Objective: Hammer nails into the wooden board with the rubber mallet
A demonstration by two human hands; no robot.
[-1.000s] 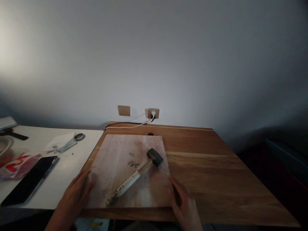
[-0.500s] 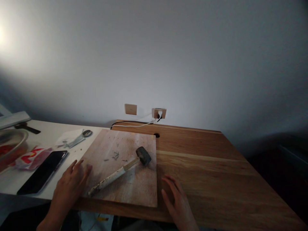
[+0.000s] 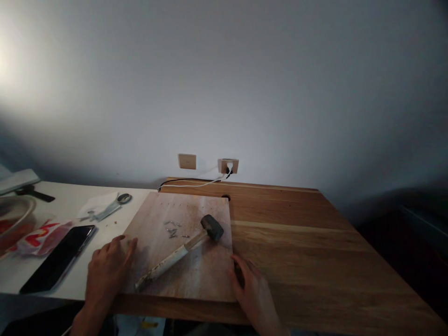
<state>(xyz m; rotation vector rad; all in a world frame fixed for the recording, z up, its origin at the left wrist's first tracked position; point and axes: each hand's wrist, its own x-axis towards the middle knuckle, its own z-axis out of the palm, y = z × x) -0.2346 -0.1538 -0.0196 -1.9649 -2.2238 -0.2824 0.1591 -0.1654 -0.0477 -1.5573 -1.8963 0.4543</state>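
A square wooden board [image 3: 196,275] lies on the brown wooden table [image 3: 315,252]. On the board rests a rubber mallet [image 3: 211,227] with a pale, worn handle, and several small nails [image 3: 172,229] lie scattered just left of its head. My left hand [image 3: 107,268] is on the board's left edge, fingers curled together against it. My right hand [image 3: 250,291] holds the board's right edge near the front corner, thumb on top.
A white table [image 3: 70,280] joins on the left, with a black phone [image 3: 58,263], a red-and-white wrapper [image 3: 38,235], a bowl [image 3: 12,217] and a metal tool on paper [image 3: 107,207]. Wall sockets with plugged cables [image 3: 229,165] sit behind the table.
Half a second ago both hands were spread and off the board's edges; now they are closed against its left and right edges. The board sits slightly further left than a second ago.
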